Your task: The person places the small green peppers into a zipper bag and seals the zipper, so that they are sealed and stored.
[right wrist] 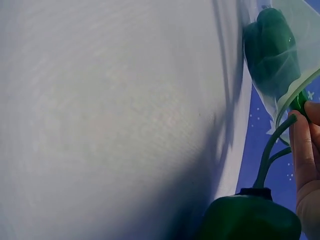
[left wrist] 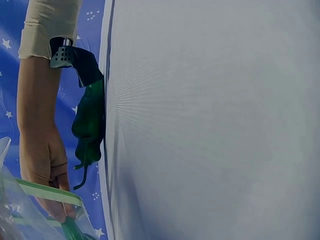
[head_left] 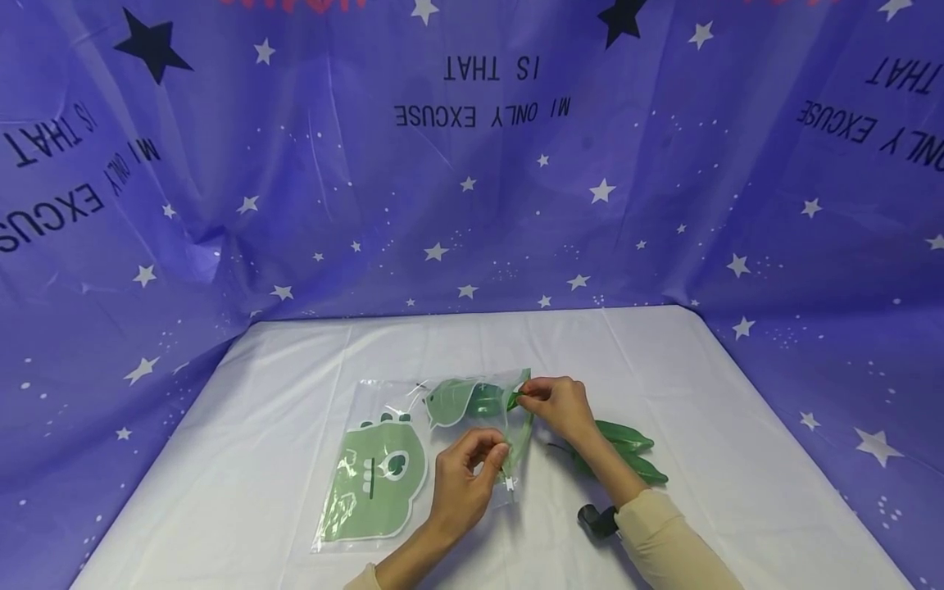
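A clear zip bag (head_left: 376, 483) with a green cartoon print lies on the white table, its mouth toward the right. My left hand (head_left: 465, 479) pinches the near side of that mouth, close to the white slider (head_left: 510, 484). At the far side, my right hand (head_left: 562, 406) pinches the end of a green pepper (right wrist: 300, 102) in the bag's opening. Green pepper bodies (right wrist: 272, 50) show through the clear plastic. More green peppers (head_left: 625, 441) with thin stems lie beside my right forearm, which partly covers them.
A black wrist camera (head_left: 599, 521) sits at my right cuff. The white cloth (head_left: 295, 352) covers the table. Purple curtains (head_left: 472, 238) with stars and lettering hang around its back and sides.
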A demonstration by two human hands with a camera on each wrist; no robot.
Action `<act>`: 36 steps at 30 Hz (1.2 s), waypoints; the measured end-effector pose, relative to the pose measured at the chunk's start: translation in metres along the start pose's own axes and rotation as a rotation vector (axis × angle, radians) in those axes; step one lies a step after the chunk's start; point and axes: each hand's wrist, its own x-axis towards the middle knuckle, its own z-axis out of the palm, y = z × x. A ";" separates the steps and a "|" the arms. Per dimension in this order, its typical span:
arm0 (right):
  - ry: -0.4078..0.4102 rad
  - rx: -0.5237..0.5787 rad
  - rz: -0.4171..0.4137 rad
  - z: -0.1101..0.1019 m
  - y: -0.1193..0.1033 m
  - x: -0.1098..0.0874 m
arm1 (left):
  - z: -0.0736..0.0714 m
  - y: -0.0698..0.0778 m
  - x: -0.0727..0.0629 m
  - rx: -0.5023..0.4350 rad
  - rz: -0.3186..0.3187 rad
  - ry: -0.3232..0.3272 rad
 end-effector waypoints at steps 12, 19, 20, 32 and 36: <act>-0.002 0.002 -0.023 -0.008 0.000 -0.002 | 0.001 0.000 0.000 -0.004 -0.025 0.035; 0.029 0.019 -0.023 -0.036 0.012 -0.006 | 0.001 -0.001 -0.001 -0.020 -0.047 0.050; 0.036 0.009 -0.019 -0.042 0.017 -0.007 | 0.001 -0.002 -0.002 -0.021 -0.049 0.050; -0.053 -0.150 0.182 -0.128 0.083 -0.045 | 0.001 -0.002 -0.003 -0.030 -0.064 0.051; -0.134 -0.164 0.246 -0.145 0.098 -0.059 | 0.002 -0.002 -0.003 -0.029 -0.072 0.051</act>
